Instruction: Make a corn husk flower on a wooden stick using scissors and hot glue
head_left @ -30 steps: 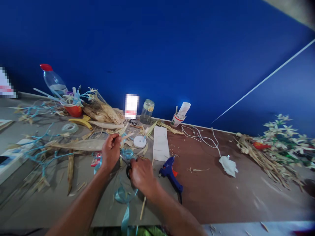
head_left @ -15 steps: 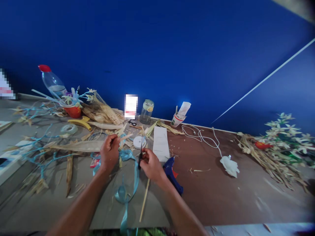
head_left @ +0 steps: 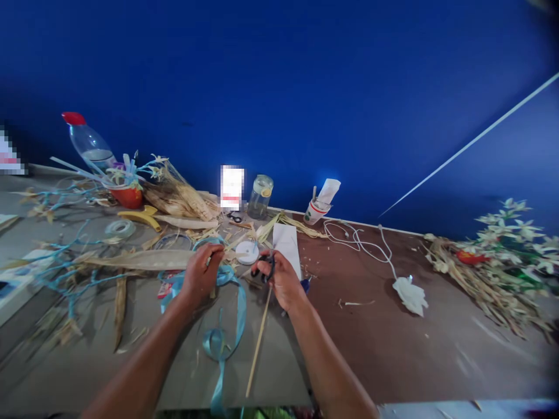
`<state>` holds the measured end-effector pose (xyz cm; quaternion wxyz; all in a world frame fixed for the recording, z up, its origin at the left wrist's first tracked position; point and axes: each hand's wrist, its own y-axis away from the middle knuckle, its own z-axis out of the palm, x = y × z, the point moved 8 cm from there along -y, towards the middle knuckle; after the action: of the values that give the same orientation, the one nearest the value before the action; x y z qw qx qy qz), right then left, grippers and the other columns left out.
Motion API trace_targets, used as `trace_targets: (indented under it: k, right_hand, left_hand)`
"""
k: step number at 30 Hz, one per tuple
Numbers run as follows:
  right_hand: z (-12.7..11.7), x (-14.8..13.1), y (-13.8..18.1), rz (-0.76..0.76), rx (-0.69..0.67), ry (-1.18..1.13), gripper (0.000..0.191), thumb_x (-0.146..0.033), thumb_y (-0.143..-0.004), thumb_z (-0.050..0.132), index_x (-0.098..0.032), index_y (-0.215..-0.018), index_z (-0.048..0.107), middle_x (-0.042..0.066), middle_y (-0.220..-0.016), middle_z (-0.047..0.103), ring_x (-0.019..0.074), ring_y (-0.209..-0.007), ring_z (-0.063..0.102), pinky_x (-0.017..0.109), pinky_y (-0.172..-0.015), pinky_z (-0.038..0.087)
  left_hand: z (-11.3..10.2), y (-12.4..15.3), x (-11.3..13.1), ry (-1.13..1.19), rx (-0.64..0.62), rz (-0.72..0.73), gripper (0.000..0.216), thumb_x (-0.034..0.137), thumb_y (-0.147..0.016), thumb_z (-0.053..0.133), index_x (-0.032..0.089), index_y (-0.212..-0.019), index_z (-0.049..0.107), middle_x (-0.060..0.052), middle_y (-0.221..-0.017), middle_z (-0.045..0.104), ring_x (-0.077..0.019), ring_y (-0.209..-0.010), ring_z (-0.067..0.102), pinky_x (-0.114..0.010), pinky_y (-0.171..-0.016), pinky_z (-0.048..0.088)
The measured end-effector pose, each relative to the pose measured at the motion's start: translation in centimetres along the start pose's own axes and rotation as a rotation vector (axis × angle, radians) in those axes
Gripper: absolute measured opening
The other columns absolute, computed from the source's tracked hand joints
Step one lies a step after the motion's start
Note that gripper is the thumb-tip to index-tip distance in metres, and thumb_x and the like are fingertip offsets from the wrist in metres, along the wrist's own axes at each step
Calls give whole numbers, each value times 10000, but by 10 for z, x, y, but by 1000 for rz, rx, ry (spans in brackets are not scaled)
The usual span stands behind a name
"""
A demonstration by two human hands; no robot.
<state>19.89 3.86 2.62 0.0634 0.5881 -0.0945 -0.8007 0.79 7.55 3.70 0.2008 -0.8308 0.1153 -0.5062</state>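
My left hand (head_left: 201,276) pinches a light blue ribbon (head_left: 231,308) that loops down across the table toward me. My right hand (head_left: 282,279) grips small black-handled scissors (head_left: 265,269), held just right of the ribbon near a white tape roll (head_left: 247,252). A thin wooden stick (head_left: 258,343) lies on the table between my forearms. The blue glue gun (head_left: 305,284) is mostly hidden behind my right hand.
Dried husk leaves (head_left: 140,259) and blue-wrapped stems (head_left: 65,273) litter the left side. A plastic bottle (head_left: 87,142), red cup (head_left: 128,195), glass jar (head_left: 261,196), paper cup (head_left: 315,212), white paper strip (head_left: 286,241) and white cable (head_left: 367,244) stand further back. Husk flowers (head_left: 502,256) lie at right.
My right hand has lifted the scissors from the table and moved them up and right, level with the left hand. The left hand still holds the ribbon, whose loop has stretched out.
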Motion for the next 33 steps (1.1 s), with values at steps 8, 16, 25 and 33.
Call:
trace_targets:
  k: [8, 16, 25, 33]
  right_hand:
    - [0, 8, -8, -121, 136, 40, 419, -231, -548, 735, -183, -914, 537, -58, -644, 618, 95, -548, 556, 202, -527, 420]
    - [-9, 5, -7, -216, 228, 54, 375, -244, -602, 683, -192, -937, 523, -57, -656, 598, 105, -579, 553, 224, -563, 432]
    - [-15, 0, -6, -290, 278, 96, 340, -244, -633, 660, -193, -939, 519, -55, -650, 583, 103, -579, 542, 223, -561, 441]
    - [-5, 9, -8, -250, 219, 47, 365, -252, -607, 670, -201, -934, 516, -49, -665, 579, 108, -596, 552, 221, -559, 439]
  left_hand:
    - [15, 5, 7, 17, -133, 18, 153, 313, -791, 520, 221, -766, 641, -33, -768, 668, -197, -751, 597, -323, -740, 469]
    - [15, 4, -5, 351, -33, -165, 144, 344, -743, 596, 201, -738, 615, -31, -831, 614, -148, -677, 567, -285, -629, 495]
    - [30, 11, -3, 534, -165, -375, 242, 424, -655, 710, 193, -709, 661, -39, -699, 652, -153, -592, 577, -324, -631, 506]
    - [38, 15, -1, 518, -257, -391, 288, 469, -662, 696, 189, -725, 677, -34, -626, 651, -174, -611, 591, -331, -639, 498]
